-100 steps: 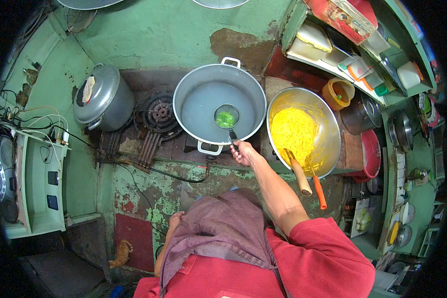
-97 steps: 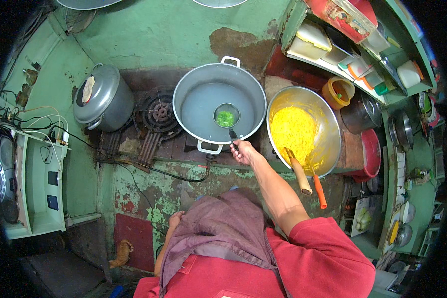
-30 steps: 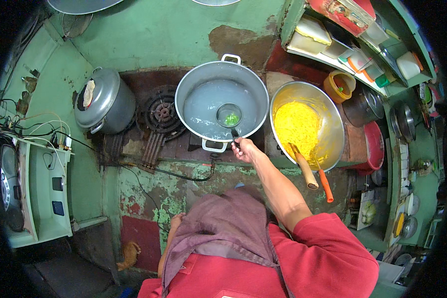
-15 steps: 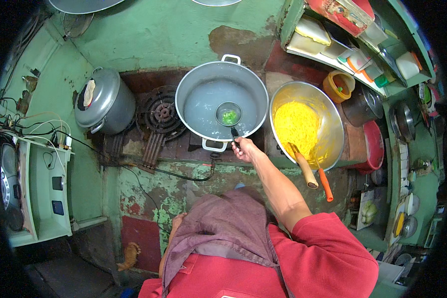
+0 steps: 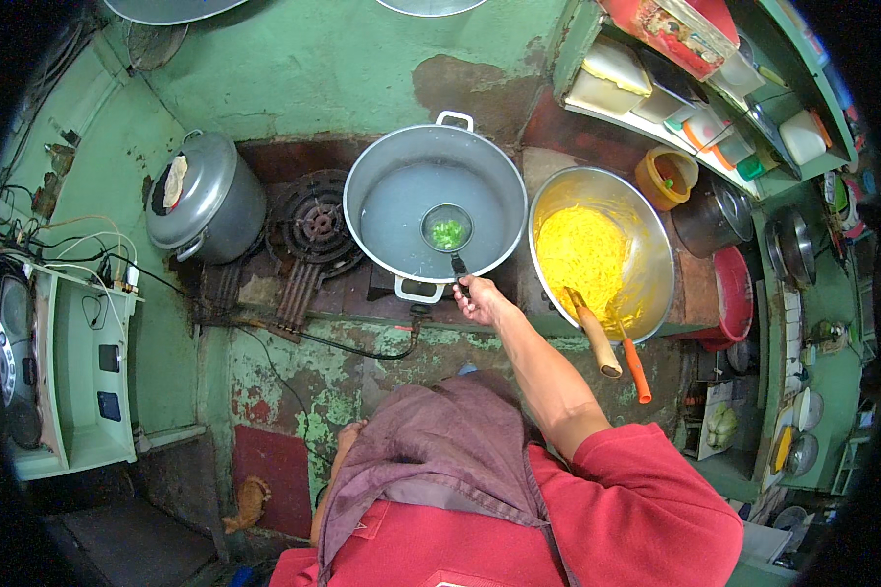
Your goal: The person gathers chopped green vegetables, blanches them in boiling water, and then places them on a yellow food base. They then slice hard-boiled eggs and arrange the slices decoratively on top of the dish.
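My right hand (image 5: 477,299) is closed round the black handle of a small round strainer (image 5: 439,214). Chopped green bits (image 5: 448,234) lie in its bowl. The strainer is over the near part of a large grey pot (image 5: 360,200) with white handles, which holds cloudy liquid; whether it dips into the liquid is hard to make out. Only part of my left hand (image 5: 350,433) shows beside the purple-brown apron (image 5: 450,430), and its fingers are mostly hidden.
Right of the pot stands a metal basin (image 5: 654,235) of yellow shredded food (image 5: 582,254), with a wooden-handled tool (image 5: 597,338) and an orange-handled one (image 5: 637,372). To the left are a burner (image 5: 321,223) and a lidded pot (image 5: 215,201). An orange cat (image 5: 249,504) is on the floor.
The whole view has shifted slightly. My right hand still holds the strainer over the pot, with the green bits in it; little else differs.
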